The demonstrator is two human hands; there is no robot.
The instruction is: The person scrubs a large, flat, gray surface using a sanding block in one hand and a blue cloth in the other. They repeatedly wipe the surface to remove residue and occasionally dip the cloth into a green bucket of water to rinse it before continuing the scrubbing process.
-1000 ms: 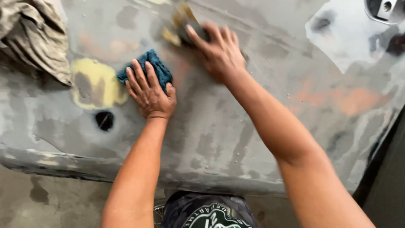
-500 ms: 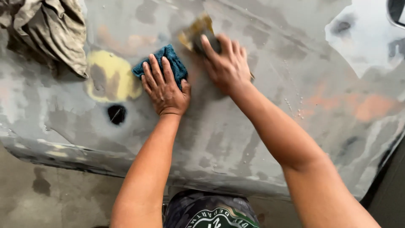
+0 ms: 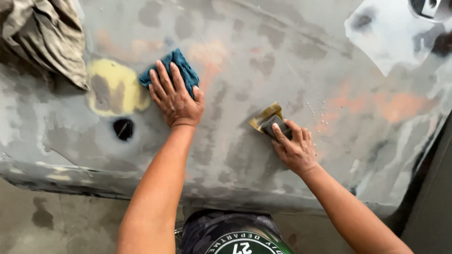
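Sanding block (image 3: 274,123) gripped in right hand (image 3: 294,150), pressed on grey panel (image 3: 263,61); left hand (image 3: 175,99) flat on blue cloth (image 3: 181,69). Patchy filler remains, sanding looks midway.

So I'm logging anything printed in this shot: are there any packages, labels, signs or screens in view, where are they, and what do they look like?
No packages, signs or screens.
Shirt print: bottom centre edge, between the arms; round green badge with white lettering on dark cloth, partly cut off.
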